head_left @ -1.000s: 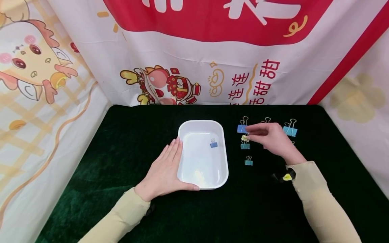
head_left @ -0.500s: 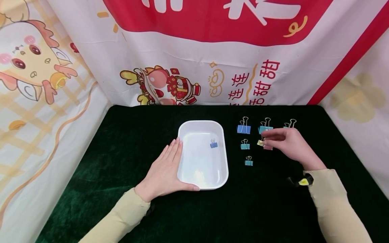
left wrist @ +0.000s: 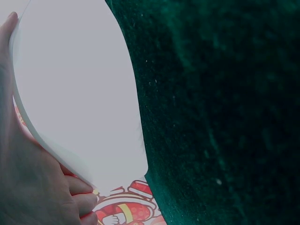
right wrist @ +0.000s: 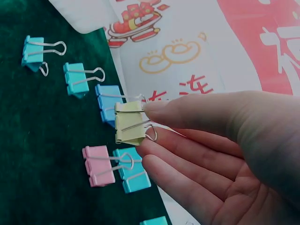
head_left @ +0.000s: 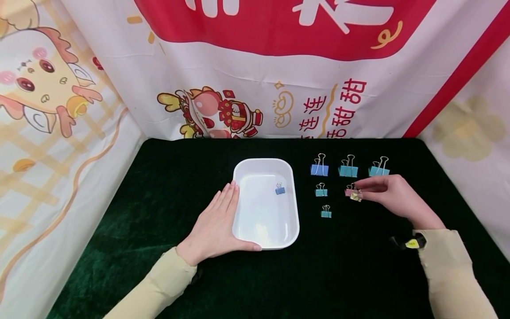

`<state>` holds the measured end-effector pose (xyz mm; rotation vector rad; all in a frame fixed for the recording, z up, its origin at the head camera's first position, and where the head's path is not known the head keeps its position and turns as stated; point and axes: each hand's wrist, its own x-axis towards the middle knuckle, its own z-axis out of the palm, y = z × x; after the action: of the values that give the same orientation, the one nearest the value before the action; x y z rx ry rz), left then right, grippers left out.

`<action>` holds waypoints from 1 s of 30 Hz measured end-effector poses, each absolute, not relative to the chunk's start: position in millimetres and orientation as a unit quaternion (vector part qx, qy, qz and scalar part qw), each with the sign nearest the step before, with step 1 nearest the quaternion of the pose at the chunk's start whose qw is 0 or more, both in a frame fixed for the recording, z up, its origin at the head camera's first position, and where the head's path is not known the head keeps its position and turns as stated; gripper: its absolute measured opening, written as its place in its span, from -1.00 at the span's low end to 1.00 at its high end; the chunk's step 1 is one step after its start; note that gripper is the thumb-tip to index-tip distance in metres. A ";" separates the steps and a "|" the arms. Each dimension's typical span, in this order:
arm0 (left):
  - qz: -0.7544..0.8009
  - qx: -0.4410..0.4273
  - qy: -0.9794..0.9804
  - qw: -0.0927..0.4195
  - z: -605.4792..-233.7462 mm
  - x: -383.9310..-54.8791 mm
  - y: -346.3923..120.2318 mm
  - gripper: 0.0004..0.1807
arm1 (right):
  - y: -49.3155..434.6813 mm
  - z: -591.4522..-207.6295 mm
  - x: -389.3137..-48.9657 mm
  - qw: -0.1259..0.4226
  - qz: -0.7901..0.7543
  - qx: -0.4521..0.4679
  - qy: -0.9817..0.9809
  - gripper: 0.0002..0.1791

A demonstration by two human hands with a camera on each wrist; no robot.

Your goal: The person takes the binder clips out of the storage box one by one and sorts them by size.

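Observation:
My right hand [head_left: 392, 195] pinches a small yellow binder clip [head_left: 356, 196] by its wire handles between thumb and fingers. In the right wrist view, the yellow clip [right wrist: 129, 123] is held up off the cloth. From the head, it overlaps a pink binder clip [head_left: 349, 191] that lies on the table. My left hand [head_left: 217, 223] rests along the left side of a white tray [head_left: 236, 208], fingers straight, thumb at its near edge. A small blue binder clip [head_left: 280, 190] lies inside the tray. The left wrist view shows the tray's pale wall [left wrist: 79, 93] beside the hand.
Behind the right hand stand a large blue clip [head_left: 319, 170] and two large teal clips, one in the middle [head_left: 348, 171] and one at right [head_left: 378, 171]. Smaller teal clips, upper [head_left: 321, 192] and lower [head_left: 326, 214], lie right of the tray. Dark green cloth [head_left: 167, 186] covers the table.
My right hand has moved rightward and nearer with the yellow clip, from beside the blue clip to over the pink one. The left hand and tray have stayed put.

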<state>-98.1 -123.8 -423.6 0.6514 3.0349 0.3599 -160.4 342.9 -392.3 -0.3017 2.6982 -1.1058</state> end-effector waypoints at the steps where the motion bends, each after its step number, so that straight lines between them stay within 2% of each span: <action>1: 0.115 0.209 0.971 0.008 -423.6 -98.1 -123.8 0.60 | 344.1 -393.0 -159.8 0.107 -0.374 -0.103 0.915 -0.56; 20: 0.110 0.209 0.972 0.007 -424.7 -98.4 -124.0 0.61 | 354.4 -414.7 -155.8 0.177 -0.373 -0.148 0.899 -0.69; 30: 0.114 0.212 0.971 0.002 -425.2 -99.0 -124.7 0.61 | 354.1 -422.0 -158.3 0.177 -0.374 -0.148 0.898 -0.67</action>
<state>-99.0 -124.7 -425.2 0.6641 3.0454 0.3566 -158.3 354.1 -422.0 -0.4184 2.5417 -1.0587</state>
